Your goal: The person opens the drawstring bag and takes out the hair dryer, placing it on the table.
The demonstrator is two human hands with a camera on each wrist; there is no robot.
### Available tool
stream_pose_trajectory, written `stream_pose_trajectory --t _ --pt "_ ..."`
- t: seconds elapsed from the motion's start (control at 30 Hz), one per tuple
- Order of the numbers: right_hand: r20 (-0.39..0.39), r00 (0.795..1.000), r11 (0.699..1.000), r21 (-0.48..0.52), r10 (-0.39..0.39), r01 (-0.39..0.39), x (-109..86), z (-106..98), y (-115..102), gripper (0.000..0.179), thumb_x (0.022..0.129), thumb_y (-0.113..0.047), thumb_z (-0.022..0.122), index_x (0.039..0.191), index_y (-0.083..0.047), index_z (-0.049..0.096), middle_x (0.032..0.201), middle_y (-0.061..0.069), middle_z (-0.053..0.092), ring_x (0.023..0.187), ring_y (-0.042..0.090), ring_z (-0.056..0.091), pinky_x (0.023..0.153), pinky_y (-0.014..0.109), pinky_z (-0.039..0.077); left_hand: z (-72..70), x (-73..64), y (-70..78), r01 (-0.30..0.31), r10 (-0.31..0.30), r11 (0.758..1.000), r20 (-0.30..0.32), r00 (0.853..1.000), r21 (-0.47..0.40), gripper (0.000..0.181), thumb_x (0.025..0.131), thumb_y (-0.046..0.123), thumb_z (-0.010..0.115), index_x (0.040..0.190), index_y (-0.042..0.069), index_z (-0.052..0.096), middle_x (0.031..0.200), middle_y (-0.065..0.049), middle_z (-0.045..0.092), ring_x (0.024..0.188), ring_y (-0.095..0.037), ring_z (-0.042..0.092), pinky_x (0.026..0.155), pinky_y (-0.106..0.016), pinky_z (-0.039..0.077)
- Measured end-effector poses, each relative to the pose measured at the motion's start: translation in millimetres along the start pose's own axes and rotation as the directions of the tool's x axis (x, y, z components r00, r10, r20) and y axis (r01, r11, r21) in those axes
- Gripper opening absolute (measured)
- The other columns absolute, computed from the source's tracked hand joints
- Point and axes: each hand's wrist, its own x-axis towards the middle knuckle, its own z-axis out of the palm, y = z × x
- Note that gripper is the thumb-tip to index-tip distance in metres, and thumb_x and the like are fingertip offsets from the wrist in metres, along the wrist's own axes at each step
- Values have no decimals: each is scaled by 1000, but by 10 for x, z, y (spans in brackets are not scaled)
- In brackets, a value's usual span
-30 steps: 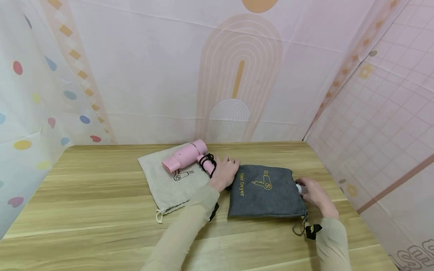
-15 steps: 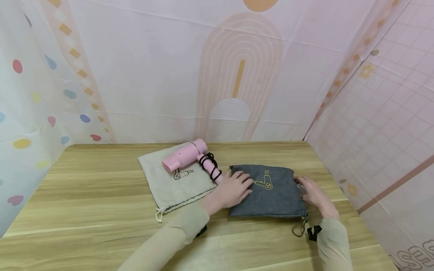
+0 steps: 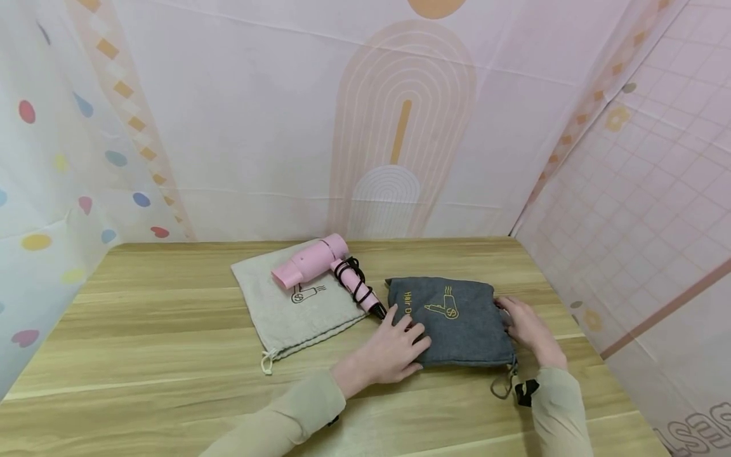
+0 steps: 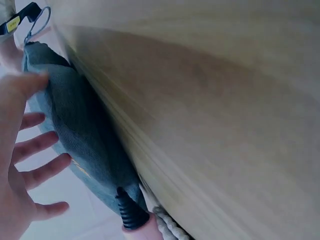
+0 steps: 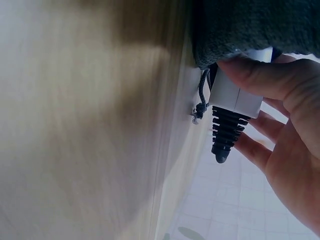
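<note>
A dark grey drawstring bag (image 3: 468,339) with a gold hair dryer print lies flat, its mouth facing right. At that mouth my right hand (image 3: 528,325) holds a pale hair dryer handle (image 5: 239,95) between thumb and fingers. Its black ribbed cord guard (image 5: 227,131) sticks out, while the rest is hidden in the bag. My left hand (image 3: 389,352) is at the bag's closed left end, fingers spread and apart; whether they touch the cloth I cannot tell. Just beyond, a pink hair dryer (image 3: 311,261), black cord wrapped round its handle, rests on a light grey drawstring bag (image 3: 291,324).
The wooden table (image 3: 143,355) carries both bags. A patterned cloth backdrop (image 3: 257,139) rises along its back edge, with further cloth at the left and right sides. The dark bag's drawstring loop (image 3: 501,386) hangs near the right sleeve.
My left hand has moved from beside the pink hair dryer's handle, over the dark bag's left end, toward its near left corner. Less of the pale handle shows beside my right hand.
</note>
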Motion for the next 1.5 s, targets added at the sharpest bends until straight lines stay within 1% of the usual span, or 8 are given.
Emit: stream_pose_trajectory --t 0.27,0.5,0.63,0.9,1.17,1.27,1.33,1.5 --pt "-14 999 999 -27 -41 41 -4 -18 15 51 72 21 62 121 10 55 116 30 60 103 46 59 83 53 51 23 -22 45 -36 39 995 -31 999 97 22 88 30 62 109 23 57 109 4 61 101 -18 58 100 -52 44" --pt "4 999 998 -18 -54 54 -3 -43 34 52 72 22 61 122 10 54 117 31 59 104 46 59 82 52 52 12 -22 37 -58 63 992 -41 997 110 15 89 23 61 104 24 57 99 5 62 98 -16 60 101 -52 43" --pt "10 999 999 -21 -49 49 -4 -58 59 53 71 22 63 122 11 54 118 32 58 105 48 58 84 54 51 7 -17 31 -71 74 993 -21 997 98 17 90 22 61 107 25 58 99 6 63 100 -15 60 101 -52 43" --pt "22 999 999 -10 -39 39 -14 -76 138 52 72 20 64 122 12 54 119 32 58 106 49 57 87 56 49 -25 -27 -12 -91 86 993 76 993 73 25 90 21 62 113 29 58 103 7 64 105 -14 58 104 -51 41" --pt "30 1000 1000 -22 2 -2 -29 -65 177 55 73 20 64 125 11 52 122 33 55 108 50 56 88 56 49 -69 -43 -90 -94 87 993 104 991 67 22 92 22 59 112 31 59 104 7 66 108 -14 58 104 -51 41" --pt "40 999 999 -33 17 -15 -27 -57 153 58 71 21 64 126 13 50 124 33 53 110 50 55 90 57 48 -77 -35 -114 -93 90 996 122 988 16 20 91 28 60 112 30 60 106 7 66 108 -14 58 104 -51 42" --pt "58 998 999 -30 31 -30 -26 -52 139 60 71 20 64 128 13 48 127 34 51 113 50 53 91 57 47 -80 -20 -144 -75 86 994 136 987 -79 19 91 37 59 108 28 62 103 7 66 108 -14 59 104 -52 41" --pt "108 993 998 -12 56 -55 -26 -59 105 64 72 12 65 133 13 43 132 36 45 116 53 49 91 59 46 -93 108 -282 21 17 949 117 993 -314 27 93 48 52 100 25 64 97 8 65 102 -15 62 103 -54 41"
